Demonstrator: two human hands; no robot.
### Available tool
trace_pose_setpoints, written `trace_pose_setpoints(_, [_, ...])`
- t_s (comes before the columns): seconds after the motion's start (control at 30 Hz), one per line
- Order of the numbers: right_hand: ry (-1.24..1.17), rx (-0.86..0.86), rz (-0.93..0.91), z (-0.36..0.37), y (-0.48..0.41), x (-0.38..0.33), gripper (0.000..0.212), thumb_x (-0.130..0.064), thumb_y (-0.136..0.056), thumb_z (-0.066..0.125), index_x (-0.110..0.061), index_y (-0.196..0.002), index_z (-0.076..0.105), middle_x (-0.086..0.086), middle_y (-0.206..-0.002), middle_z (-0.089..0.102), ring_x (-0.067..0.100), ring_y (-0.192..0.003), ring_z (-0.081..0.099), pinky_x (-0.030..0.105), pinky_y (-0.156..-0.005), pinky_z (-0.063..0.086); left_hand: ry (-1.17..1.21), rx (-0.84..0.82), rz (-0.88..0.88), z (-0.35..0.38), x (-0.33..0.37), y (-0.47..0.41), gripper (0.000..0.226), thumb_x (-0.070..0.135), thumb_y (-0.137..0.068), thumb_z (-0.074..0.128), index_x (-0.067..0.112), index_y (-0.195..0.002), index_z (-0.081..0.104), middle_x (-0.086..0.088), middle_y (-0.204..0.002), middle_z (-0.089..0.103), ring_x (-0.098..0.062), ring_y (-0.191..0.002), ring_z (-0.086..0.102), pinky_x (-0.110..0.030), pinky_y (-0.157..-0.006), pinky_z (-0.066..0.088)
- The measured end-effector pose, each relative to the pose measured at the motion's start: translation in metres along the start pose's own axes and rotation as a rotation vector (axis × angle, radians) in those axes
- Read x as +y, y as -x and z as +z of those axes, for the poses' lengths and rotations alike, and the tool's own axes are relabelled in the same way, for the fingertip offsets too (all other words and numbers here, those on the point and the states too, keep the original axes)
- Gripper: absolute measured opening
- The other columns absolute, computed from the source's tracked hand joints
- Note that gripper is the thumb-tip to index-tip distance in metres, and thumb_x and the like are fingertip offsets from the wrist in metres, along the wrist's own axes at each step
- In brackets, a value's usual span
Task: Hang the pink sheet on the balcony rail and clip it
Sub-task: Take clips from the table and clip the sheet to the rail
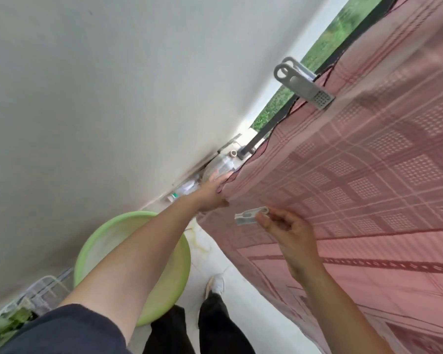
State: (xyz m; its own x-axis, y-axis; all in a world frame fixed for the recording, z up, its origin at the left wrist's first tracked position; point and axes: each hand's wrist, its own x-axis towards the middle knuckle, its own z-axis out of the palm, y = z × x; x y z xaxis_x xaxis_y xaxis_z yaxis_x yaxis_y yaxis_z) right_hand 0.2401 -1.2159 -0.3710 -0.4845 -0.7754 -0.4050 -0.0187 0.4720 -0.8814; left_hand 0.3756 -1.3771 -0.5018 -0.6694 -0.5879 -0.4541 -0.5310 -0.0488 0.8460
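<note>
Two clips (303,84), one pink sheet (356,180), two hands (289,229)

Head view, tilted, close over sheet (356,187)

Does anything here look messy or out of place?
Mostly tidy: the pink sheet hangs over the rail with one grey clip on. Only clutter: plastic bottles piled in the far corner.

Green basin (92,249) on pale floor (241,290)
</note>
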Motion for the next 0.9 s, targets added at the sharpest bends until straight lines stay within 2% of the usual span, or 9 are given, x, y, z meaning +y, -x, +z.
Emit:
trace_pose_setpoints(0.07, [0.012, -0.002, 0.025, 0.002, -0.001, 0.003, 0.025, -0.012, -0.074, 0.082, -0.013, -0.098, 0.075, -0.006, -0.085, 0.076, 0.001, -0.08, 0.069, 0.012, -0.072, 0.052, 0.069, 0.018, 0.066, 0.002, -0.006, -0.01, 0.044, 0.027, -0.07, 0.076, 0.046, -0.107, 0.064, 0.0, -0.125, 0.062, -0.017, -0.118, 0.055, -0.047, -0.102, 0.045])
trace_pose_setpoints(0.1, [0.021, -0.005, 0.035, 0.003, -0.002, 0.004, 0.025, -0.014, -0.073, 0.082, -0.013, -0.097, 0.075, -0.006, -0.086, 0.077, 0.002, -0.081, 0.069, 0.013, -0.073, 0.053, 0.117, 0.044, 0.082, 0.002, -0.012, -0.015, 0.031, 0.03, -0.069, 0.075, 0.044, -0.095, 0.069, 0.005, -0.109, 0.07, -0.013, -0.104, 0.062, -0.044, -0.096, 0.05])
trace_pose_setpoints(0.2, [0.051, -0.019, 0.045, 0.006, -0.005, 0.003, 0.03, -0.016, -0.071, 0.082, -0.011, -0.1, 0.075, -0.001, -0.09, 0.077, 0.005, -0.083, 0.069, 0.015, -0.076, 0.054, 0.193, 0.11, 0.007, -0.007, -0.011, -0.014, 0.014, 0.029, -0.067, 0.082, 0.03, -0.079, 0.075, 0.01, -0.082, 0.073, 0.001, -0.077, 0.066, -0.028, -0.078, 0.054])
trace_pose_setpoints(0.3, [0.104, -0.029, 0.042, 0.006, -0.007, -0.001, 0.032, -0.022, -0.07, 0.084, -0.013, -0.1, 0.076, 0.003, -0.095, 0.077, 0.008, -0.086, 0.07, 0.018, -0.079, 0.055, 0.129, 0.222, -0.064, -0.014, -0.016, -0.019, 0.019, 0.019, -0.076, 0.082, 0.027, -0.066, 0.067, 0.013, -0.064, 0.06, 0.007, -0.044, 0.047, -0.011, -0.051, 0.036])
trace_pose_setpoints(0.47, [0.272, -0.081, -0.042, 0.011, -0.012, -0.018, 0.033, -0.019, -0.073, 0.085, -0.016, -0.103, 0.072, 0.002, -0.098, 0.076, 0.015, -0.093, 0.072, 0.025, -0.081, 0.058, 0.228, 0.25, -0.064, -0.012, -0.022, -0.02, 0.014, 0.018, -0.077, 0.081, 0.025, -0.077, 0.069, 0.008, -0.075, 0.065, -0.009, -0.068, 0.056, -0.023, -0.069, 0.045])
trace_pose_setpoints(0.57, [0.436, -0.139, -0.148, 0.021, -0.011, -0.037, 0.035, -0.023, -0.075, 0.085, -0.026, -0.106, 0.072, -0.006, -0.1, 0.075, 0.007, -0.094, 0.071, 0.027, -0.085, 0.058, 0.348, 0.188, -0.032, -0.006, -0.031, -0.019, 0.016, 0.021, -0.08, 0.079, 0.026, -0.078, 0.063, 0.009, -0.081, 0.066, -0.006, -0.078, 0.062, -0.029, -0.081, 0.05])
trace_pose_setpoints(0.7, [0.632, -0.239, -0.331, 0.049, -0.016, -0.076, 0.039, -0.033, -0.076, 0.083, -0.029, -0.113, 0.072, -0.014, -0.1, 0.072, -0.001, -0.089, 0.068, 0.016, -0.077, 0.055, 0.384, 0.152, 0.005, -0.001, -0.04, -0.018, 0.022, 0.018, -0.087, 0.07, 0.02, -0.078, 0.05, 0.005, -0.069, 0.057, -0.003, -0.057, 0.049, -0.019, -0.054, 0.039])
trace_pose_setpoints(0.83, [0.83, -0.297, -0.462, 0.096, -0.045, -0.104, 0.051, -0.036, -0.075, 0.084, -0.021, -0.121, 0.069, -0.009, -0.094, 0.071, 0.002, -0.084, 0.067, 0.017, -0.077, 0.056, 0.234, 0.151, -0.023, -0.001, -0.062, -0.02, 0.018, 0.017, -0.086, 0.067, 0.029, -0.077, 0.058, -0.001, -0.072, 0.06, -0.012, -0.06, 0.05, -0.023, -0.054, 0.04])
trace_pose_setpoints(0.9, [0.914, -0.283, -0.465, 0.116, -0.067, -0.114, 0.052, -0.041, -0.071, 0.086, -0.021, -0.117, 0.07, -0.009, -0.088, 0.072, 0.001, -0.079, 0.068, 0.015, -0.078, 0.055, 0.232, 0.112, -0.028, 0.003, -0.071, -0.024, 0.017, 0.016, -0.088, 0.065, 0.026, -0.101, 0.071, -0.008, -0.082, 0.063, -0.015, -0.071, 0.054, -0.025, -0.064, 0.042])
